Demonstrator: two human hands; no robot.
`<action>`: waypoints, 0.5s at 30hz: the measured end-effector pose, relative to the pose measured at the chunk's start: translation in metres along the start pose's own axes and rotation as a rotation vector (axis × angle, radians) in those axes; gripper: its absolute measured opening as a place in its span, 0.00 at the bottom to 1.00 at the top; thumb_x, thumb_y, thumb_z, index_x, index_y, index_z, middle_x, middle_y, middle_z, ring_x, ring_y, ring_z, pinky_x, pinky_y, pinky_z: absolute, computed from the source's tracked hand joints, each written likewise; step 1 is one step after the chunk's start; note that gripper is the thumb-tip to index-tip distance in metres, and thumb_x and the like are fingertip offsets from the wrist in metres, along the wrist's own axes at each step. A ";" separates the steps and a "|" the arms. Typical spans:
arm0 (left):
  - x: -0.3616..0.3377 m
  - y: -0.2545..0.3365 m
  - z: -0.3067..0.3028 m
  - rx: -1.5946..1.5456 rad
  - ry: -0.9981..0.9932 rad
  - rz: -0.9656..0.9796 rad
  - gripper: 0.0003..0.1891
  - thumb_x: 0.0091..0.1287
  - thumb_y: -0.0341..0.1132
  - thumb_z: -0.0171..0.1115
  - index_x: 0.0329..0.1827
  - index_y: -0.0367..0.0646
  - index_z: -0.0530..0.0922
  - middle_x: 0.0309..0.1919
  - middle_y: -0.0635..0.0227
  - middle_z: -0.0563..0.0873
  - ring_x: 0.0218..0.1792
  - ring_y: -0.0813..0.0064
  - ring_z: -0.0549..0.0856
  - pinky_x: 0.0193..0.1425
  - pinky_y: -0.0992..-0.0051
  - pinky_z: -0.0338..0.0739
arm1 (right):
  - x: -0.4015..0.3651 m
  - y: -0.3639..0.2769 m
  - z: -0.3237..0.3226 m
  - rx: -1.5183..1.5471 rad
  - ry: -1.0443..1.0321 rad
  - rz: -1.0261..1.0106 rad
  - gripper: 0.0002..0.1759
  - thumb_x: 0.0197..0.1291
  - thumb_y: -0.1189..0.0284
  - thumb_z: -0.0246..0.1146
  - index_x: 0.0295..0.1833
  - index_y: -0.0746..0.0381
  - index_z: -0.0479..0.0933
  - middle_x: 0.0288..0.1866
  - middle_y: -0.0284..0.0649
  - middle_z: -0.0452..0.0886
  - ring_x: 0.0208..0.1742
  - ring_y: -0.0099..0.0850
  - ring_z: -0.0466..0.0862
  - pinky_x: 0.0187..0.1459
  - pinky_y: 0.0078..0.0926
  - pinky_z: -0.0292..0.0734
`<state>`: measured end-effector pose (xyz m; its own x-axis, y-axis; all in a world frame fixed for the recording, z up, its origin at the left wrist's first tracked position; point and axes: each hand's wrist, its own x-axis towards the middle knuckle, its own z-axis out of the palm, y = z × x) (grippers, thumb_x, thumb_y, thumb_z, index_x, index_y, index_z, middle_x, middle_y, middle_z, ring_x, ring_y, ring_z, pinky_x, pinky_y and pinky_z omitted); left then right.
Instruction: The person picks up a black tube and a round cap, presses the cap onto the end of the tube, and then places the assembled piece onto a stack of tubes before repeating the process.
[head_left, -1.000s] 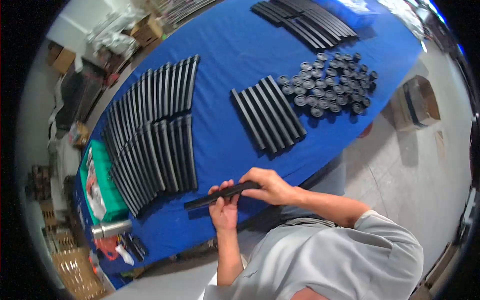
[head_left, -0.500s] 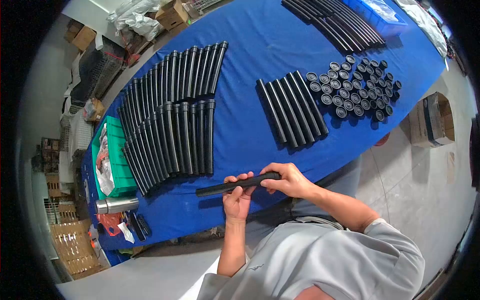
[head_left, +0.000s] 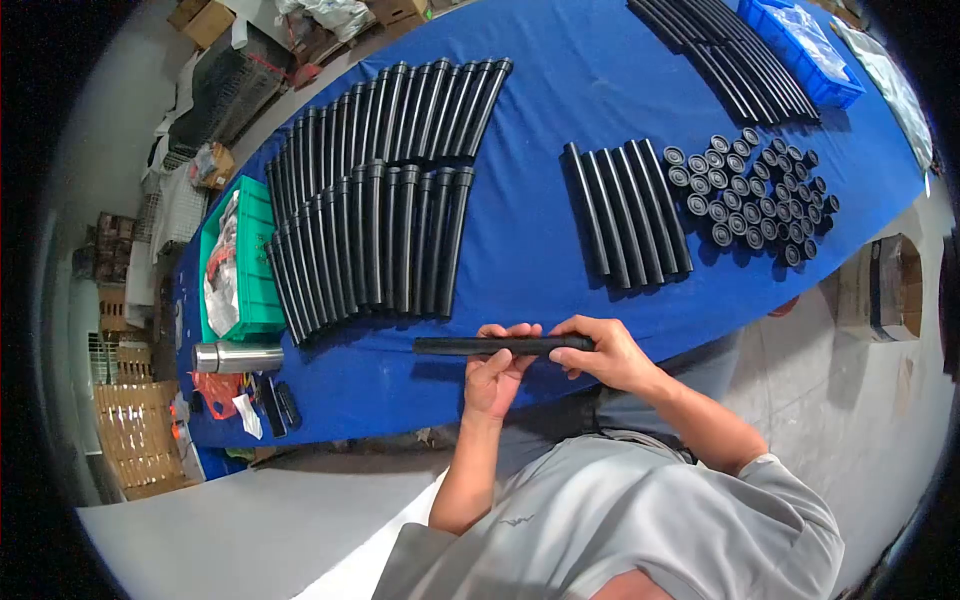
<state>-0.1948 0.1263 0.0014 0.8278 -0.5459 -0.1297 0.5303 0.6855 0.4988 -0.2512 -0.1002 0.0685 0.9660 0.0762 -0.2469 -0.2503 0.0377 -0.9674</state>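
Note:
A black tube [head_left: 450, 346] lies level across both hands at the table's near edge. My left hand [head_left: 492, 375] is closed around its middle, thumb on the near side and fingertips beyond it. At the tube's right end, my right hand [head_left: 606, 352] grips a wider part that looks like a cap, mostly covered by the fingers. Beyond the hands lies a row of several plain black tubes [head_left: 630, 215]. To its right, many round black caps [head_left: 752, 205] sit in a cluster. On the left, capped black tubes [head_left: 375, 235] lie side by side in two rows.
On the left stand a green crate [head_left: 262, 270] with bags in it and a steel thermos [head_left: 238, 357]. Thin black rods [head_left: 735, 75] and a blue bin [head_left: 850, 92] are at the far right. A cardboard box [head_left: 880, 290] rests on the floor.
The held tube has gone from slightly tilted to nearly level. Both hands stay closed on it. The camera view has shifted, moving the table items in the picture.

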 end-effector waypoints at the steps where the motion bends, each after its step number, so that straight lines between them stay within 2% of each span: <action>1: 0.001 -0.001 0.002 -0.011 0.005 -0.001 0.18 0.69 0.24 0.70 0.60 0.43 0.77 0.62 0.46 0.85 0.70 0.45 0.80 0.73 0.44 0.80 | 0.000 0.001 0.000 -0.038 0.014 -0.044 0.20 0.65 0.68 0.74 0.56 0.69 0.83 0.38 0.45 0.88 0.36 0.28 0.88 0.37 0.33 0.82; 2: 0.001 -0.001 0.004 -0.021 0.011 -0.002 0.18 0.69 0.24 0.70 0.60 0.43 0.77 0.62 0.46 0.85 0.70 0.45 0.80 0.73 0.44 0.80 | 0.001 0.004 0.000 -0.075 0.027 -0.088 0.19 0.65 0.68 0.74 0.55 0.69 0.84 0.38 0.45 0.87 0.34 0.27 0.88 0.36 0.32 0.82; 3: 0.001 -0.001 0.005 -0.024 0.006 0.011 0.17 0.70 0.24 0.69 0.60 0.43 0.77 0.62 0.47 0.85 0.70 0.45 0.80 0.73 0.44 0.80 | 0.003 0.007 0.002 -0.230 0.078 -0.281 0.17 0.66 0.69 0.73 0.54 0.69 0.84 0.37 0.46 0.87 0.31 0.28 0.88 0.34 0.31 0.81; 6: 0.000 0.000 0.003 -0.016 -0.007 0.021 0.16 0.70 0.23 0.69 0.58 0.44 0.78 0.61 0.46 0.85 0.70 0.46 0.81 0.72 0.46 0.82 | 0.001 0.003 0.005 -0.093 0.044 -0.155 0.16 0.65 0.70 0.72 0.54 0.68 0.85 0.38 0.47 0.87 0.34 0.35 0.88 0.37 0.34 0.81; 10: -0.001 -0.001 0.006 0.009 -0.006 0.032 0.16 0.70 0.24 0.70 0.58 0.44 0.78 0.62 0.46 0.85 0.70 0.46 0.81 0.71 0.47 0.83 | 0.003 0.007 0.001 -0.209 0.033 -0.178 0.17 0.64 0.69 0.73 0.54 0.67 0.84 0.38 0.49 0.86 0.38 0.41 0.88 0.38 0.36 0.81; 13: 0.002 0.000 0.008 -0.008 0.012 0.020 0.16 0.71 0.25 0.70 0.58 0.44 0.78 0.62 0.46 0.85 0.69 0.45 0.81 0.70 0.47 0.84 | 0.003 0.006 0.000 -0.416 0.083 -0.426 0.17 0.63 0.72 0.75 0.55 0.67 0.84 0.39 0.45 0.85 0.41 0.37 0.89 0.41 0.32 0.83; 15: 0.003 0.001 0.012 -0.035 0.017 0.006 0.16 0.71 0.25 0.70 0.59 0.44 0.78 0.62 0.46 0.85 0.69 0.45 0.81 0.70 0.47 0.84 | 0.005 0.012 0.004 -0.436 0.105 -0.516 0.18 0.62 0.71 0.75 0.55 0.66 0.84 0.39 0.47 0.85 0.43 0.41 0.88 0.45 0.35 0.83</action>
<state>-0.1942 0.1193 0.0121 0.8338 -0.5336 -0.1417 0.5312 0.7054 0.4693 -0.2494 -0.0949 0.0556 0.9613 0.0585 0.2694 0.2719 -0.3631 -0.8912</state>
